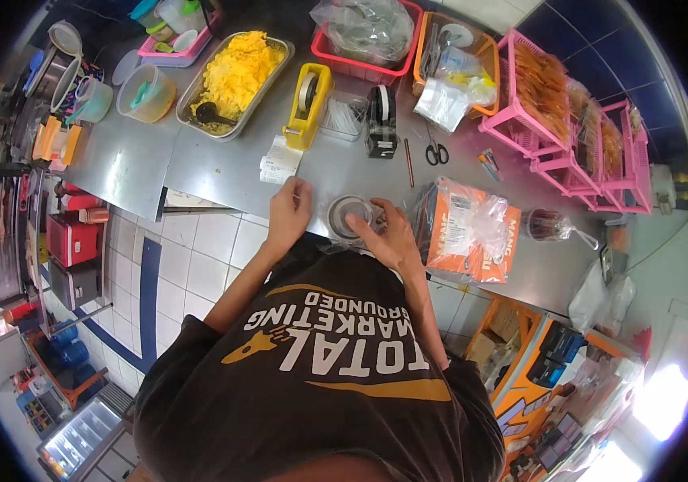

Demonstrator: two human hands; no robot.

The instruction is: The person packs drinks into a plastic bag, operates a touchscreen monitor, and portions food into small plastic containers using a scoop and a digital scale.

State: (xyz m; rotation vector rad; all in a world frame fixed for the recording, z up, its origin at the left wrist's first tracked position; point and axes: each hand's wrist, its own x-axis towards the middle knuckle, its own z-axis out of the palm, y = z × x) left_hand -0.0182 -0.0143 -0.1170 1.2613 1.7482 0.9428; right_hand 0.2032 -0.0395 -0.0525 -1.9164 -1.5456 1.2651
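At the counter's near edge, a small round tub [342, 215] with a clear lid sits in front of my torso, seen from above. My right hand [394, 238] grips it, thumb across the top and fingers around its right side. Just left of the tub, my left hand [289, 210] is raised with fingers curled together; whether something thin is between them is too small to see. Beyond that hand lie a printed paper slip [280, 161] and a yellow tape dispenser [307, 108]. A black tape dispenser [381, 122] stands farther back, right of a clear box of white sticks [344, 116].
Scissors [437, 150] and a brown stick [410, 163] lie right of the dispensers. A plastic-wrapped orange package [472, 230] sits close to my right hand. At the back are a metal tray of yellow food [278, 74], a red basket [336, 64] and pink baskets [512, 128].
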